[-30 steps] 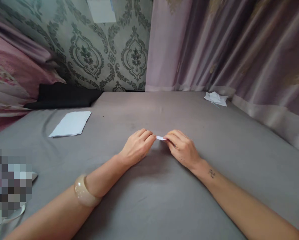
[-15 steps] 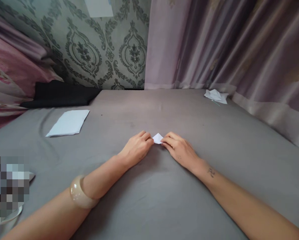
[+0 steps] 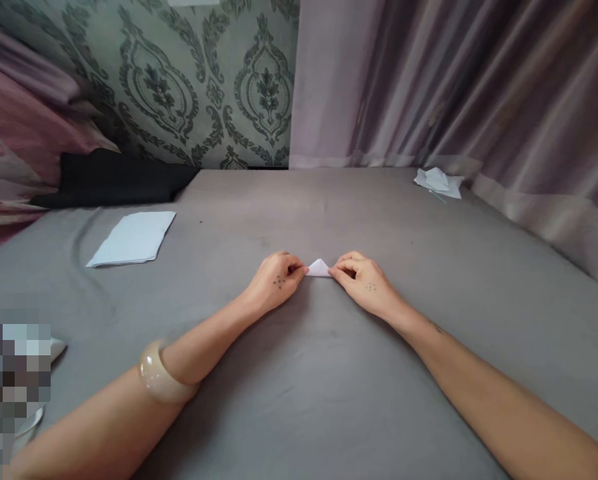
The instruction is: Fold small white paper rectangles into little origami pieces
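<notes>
A small piece of folded white paper [image 3: 319, 269] is between my two hands, its peak pointing away from me and its near edge straight. My left hand [image 3: 277, 281] pinches its left corner between thumb and fingers. On the opposite corner, the thumb and fingers of my right hand [image 3: 363, 281] are closed in the same kind of pinch. Both hands are low over the grey sheet [image 3: 299, 373]. The paper's corners are hidden under the fingertips.
A stack of white paper [image 3: 133, 239] lies at the left, with black cloth [image 3: 113, 179] behind it. Several folded white papers [image 3: 437, 181] and a thin stick [image 3: 437, 196] lie at the far right by the curtain [image 3: 393, 87]. Patterned wallpaper [image 3: 213, 93] covers the back wall.
The paper has gone from a diamond-like shape to a low triangle with a straight near edge. My fingers have shifted to its outer corners. The view has tilted slightly down.
</notes>
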`<state>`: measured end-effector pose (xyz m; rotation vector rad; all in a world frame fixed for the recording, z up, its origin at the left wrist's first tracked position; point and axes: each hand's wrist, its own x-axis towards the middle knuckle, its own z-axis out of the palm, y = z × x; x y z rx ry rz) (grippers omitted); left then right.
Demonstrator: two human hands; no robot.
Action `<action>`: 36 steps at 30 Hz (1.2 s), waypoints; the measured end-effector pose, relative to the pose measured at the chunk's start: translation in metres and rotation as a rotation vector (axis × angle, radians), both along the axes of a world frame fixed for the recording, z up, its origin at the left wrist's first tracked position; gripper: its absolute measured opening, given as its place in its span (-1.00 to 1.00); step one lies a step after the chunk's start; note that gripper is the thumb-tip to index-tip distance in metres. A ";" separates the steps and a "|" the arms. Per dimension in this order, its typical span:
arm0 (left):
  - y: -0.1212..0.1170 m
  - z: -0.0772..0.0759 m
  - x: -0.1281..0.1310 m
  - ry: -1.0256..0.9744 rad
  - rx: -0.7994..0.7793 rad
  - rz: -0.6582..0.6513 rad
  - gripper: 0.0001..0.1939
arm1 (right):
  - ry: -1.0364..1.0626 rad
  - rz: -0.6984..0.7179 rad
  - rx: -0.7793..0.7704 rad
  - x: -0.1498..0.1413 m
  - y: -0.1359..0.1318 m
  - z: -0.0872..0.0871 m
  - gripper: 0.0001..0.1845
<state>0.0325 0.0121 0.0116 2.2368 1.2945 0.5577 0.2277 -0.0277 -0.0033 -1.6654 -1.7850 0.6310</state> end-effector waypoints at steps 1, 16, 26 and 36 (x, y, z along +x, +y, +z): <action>0.000 0.000 0.001 0.000 -0.004 0.012 -0.76 | -0.003 -0.009 0.002 0.000 0.001 -0.001 -0.75; 0.009 -0.005 0.002 -0.050 -0.176 0.092 -0.76 | 0.004 -0.073 -0.069 -0.003 0.006 0.002 -0.78; 0.009 -0.009 0.000 0.003 -0.010 -0.040 -0.81 | -0.075 -0.063 -0.016 -0.003 0.006 -0.001 -0.79; -0.003 -0.008 0.006 0.393 0.491 -0.483 -0.70 | -0.231 0.051 0.249 -0.006 -0.009 -0.004 -0.78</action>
